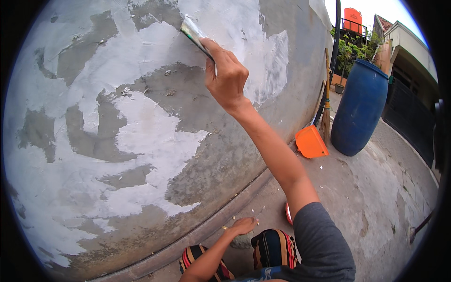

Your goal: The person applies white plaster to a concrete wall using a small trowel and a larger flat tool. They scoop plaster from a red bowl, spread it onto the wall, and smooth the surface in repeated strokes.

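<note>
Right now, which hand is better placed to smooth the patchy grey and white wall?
Probably your right hand: it holds a flat silver and green tool up by the wall; your left hand is low, near your striped-cloth knees.

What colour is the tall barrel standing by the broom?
The barrel is blue, showing in the head view.
</note>
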Tool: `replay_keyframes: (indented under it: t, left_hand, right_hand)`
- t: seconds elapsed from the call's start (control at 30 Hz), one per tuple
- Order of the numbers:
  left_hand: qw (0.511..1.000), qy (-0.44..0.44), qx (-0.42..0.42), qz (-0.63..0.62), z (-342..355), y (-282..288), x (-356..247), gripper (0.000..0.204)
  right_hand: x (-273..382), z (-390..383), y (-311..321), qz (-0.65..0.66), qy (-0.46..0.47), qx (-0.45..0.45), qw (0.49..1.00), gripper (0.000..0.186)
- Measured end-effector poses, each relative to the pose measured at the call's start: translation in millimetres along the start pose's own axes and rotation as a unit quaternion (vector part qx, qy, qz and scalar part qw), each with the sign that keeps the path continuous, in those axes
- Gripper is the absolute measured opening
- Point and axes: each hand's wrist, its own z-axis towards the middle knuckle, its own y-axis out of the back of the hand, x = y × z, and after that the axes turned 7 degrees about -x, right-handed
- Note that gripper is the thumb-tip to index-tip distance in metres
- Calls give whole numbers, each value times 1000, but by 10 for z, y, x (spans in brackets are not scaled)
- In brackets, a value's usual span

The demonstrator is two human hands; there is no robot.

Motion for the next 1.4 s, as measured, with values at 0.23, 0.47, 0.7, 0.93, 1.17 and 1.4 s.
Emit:
replay_keyframes:
  t: [0.23, 0.47, 0.7, 0.93, 1.17, 1.4]
  left_hand:
    - [1000, -7, -25, -1, -28, -51, 90, 62]
    - [1000, 4, 1, 19, -16, -37, 83, 66]
    - [1000, -1, -2, 21, -53, -20, 40, 67]
    - [1000, -2, -1, 15, -49, -17, 90, 66]
    - [997, 19, -78, -18, 48, -33, 141, 62]
    - [892, 190, -238, -335, 133, 238, 175, 63]
  right_hand:
    - [171, -282, 337, 82, 0, 11, 997, 34]
    - [-283, -286, 313, -54, -200, 13, 978, 33]
    - [167, -537, 454, 66, -12, 63, 996, 38]
    - [-685, -197, 536, -19, -307, -76, 948, 20]
    - [-816, -362, 1119, 265, -646, -142, 701, 28]
    - [-61, -1517, 2033, 303, -816, 16, 491, 25]
